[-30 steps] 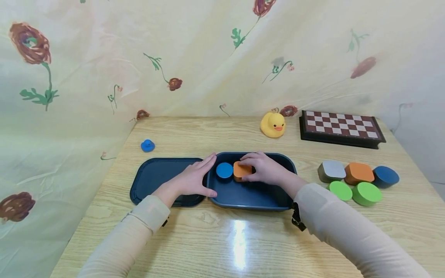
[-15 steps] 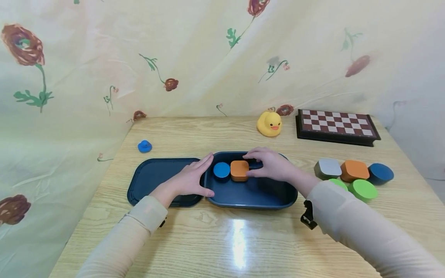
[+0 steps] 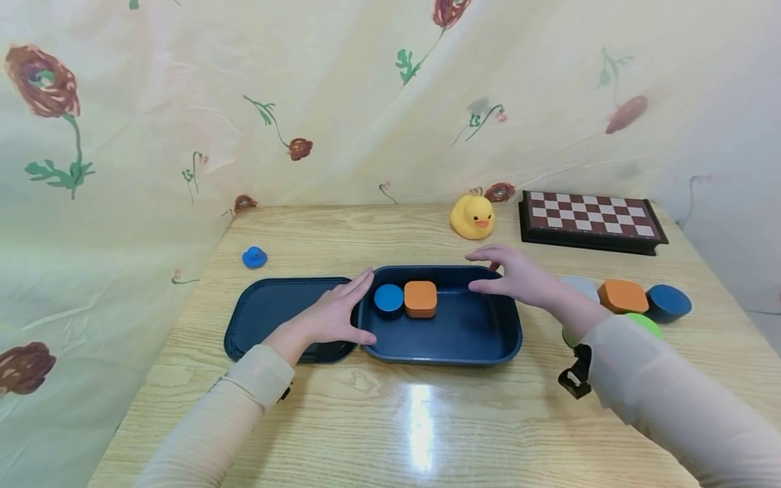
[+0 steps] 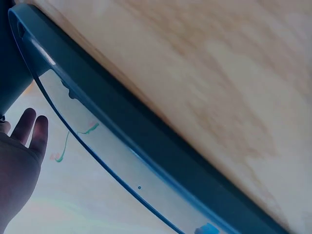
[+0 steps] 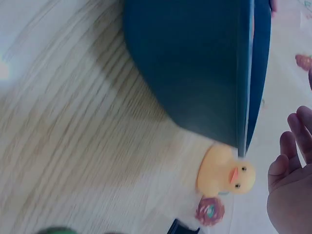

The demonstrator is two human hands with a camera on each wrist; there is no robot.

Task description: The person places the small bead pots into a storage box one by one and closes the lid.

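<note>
In the head view a dark blue open box [image 3: 464,339] stands mid-table. Inside it, toward the left end, a round blue block [image 3: 388,298] sits beside a square orange block [image 3: 420,299]. My left hand [image 3: 334,315] rests at the box's left end, thumb and fingers spread along the rim. Over the box's right end hangs my right hand [image 3: 515,276], its fingers loosely bent around nothing. The right wrist view shows the box's outer wall [image 5: 195,63] and my right hand [image 5: 295,180] apart from it.
A dark flat lid [image 3: 262,315] lies left of the box. On the right stand several blocks, among them an orange block [image 3: 623,296] and a blue block [image 3: 668,303], partly behind my forearm. A yellow duck [image 3: 472,217], blue duck [image 3: 254,257] and chessboard [image 3: 592,220] lie further back.
My right hand has let go of the orange block, leaving it beside the blue one, and has moved right and up toward the box's right end. My left hand keeps its place.
</note>
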